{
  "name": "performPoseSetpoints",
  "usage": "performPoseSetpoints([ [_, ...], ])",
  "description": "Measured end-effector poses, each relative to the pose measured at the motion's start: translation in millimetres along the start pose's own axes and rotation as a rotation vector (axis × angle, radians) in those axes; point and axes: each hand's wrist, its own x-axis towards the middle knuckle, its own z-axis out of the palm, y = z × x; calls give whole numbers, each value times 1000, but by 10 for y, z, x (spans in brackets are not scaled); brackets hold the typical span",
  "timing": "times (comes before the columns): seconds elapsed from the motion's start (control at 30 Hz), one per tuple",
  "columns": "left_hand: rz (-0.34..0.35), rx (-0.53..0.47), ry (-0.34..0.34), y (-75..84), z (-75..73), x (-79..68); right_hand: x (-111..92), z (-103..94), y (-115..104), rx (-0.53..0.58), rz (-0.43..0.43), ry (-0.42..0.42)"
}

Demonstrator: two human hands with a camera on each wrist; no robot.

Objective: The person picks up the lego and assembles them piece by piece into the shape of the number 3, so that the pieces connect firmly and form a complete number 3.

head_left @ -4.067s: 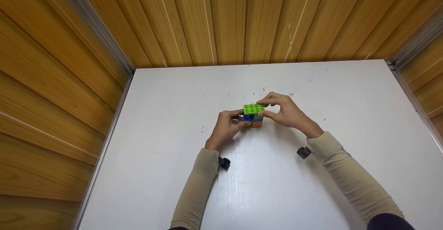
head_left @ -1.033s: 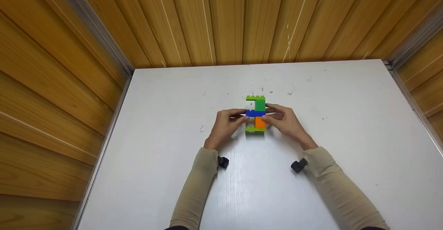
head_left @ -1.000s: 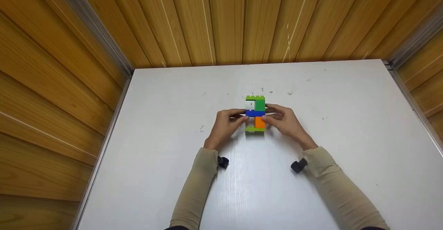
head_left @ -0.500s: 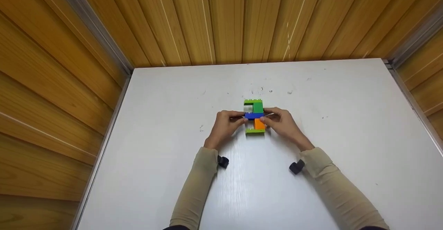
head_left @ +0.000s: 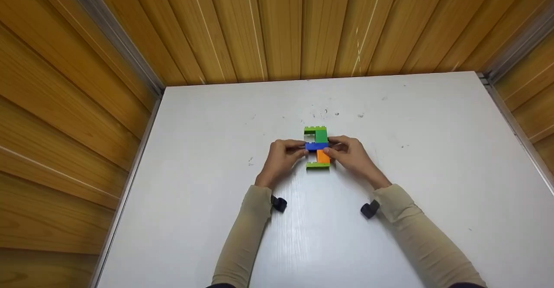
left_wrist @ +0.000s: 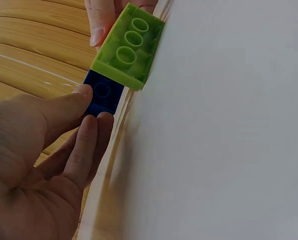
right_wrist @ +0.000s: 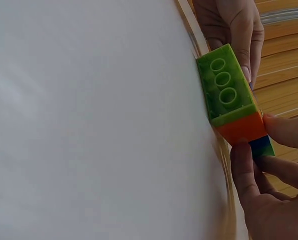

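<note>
Both hands hold one stack of toy building bricks. In the head view it lies tipped, its side facing up. A lime plate brick (head_left: 315, 129) forms its far end, followed by a green brick (head_left: 321, 137), a blue brick (head_left: 317, 146), an orange brick (head_left: 323, 156) and a second lime plate brick (head_left: 317, 166) nearest the person. My left hand (head_left: 280, 160) pinches the protruding left end of the blue brick between thumb and fingers. On the opposite side my right hand (head_left: 354, 158) grips the stack, thumb at the blue and orange bricks. In the right wrist view the lime brick's hollow underside shows.
The stack is over the middle of a white table (head_left: 207, 158) with small dark marks toward the back. Wood-patterned walls (head_left: 281, 28) stand along its back and sides. Black wrist cameras (head_left: 369, 210) sit at both cuffs.
About four seconds ago the stack stood with its studded lime top facing up; it has since been tipped onto its side view. Over the last second it shifted slightly toward the person.
</note>
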Motion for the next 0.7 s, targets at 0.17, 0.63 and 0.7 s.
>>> performPoseSetpoints([
  [0.17, -4, 23, -11, -3, -4, 3, 16, -5, 3, -42, 15, -13],
  [0.63, -86, 34, -35, 8, 15, -12, 17, 12, 4, -67, 49, -15],
  [0.7, -109, 32, -35, 21, 25, -14, 14, 15, -3, -59, 58, -10],
])
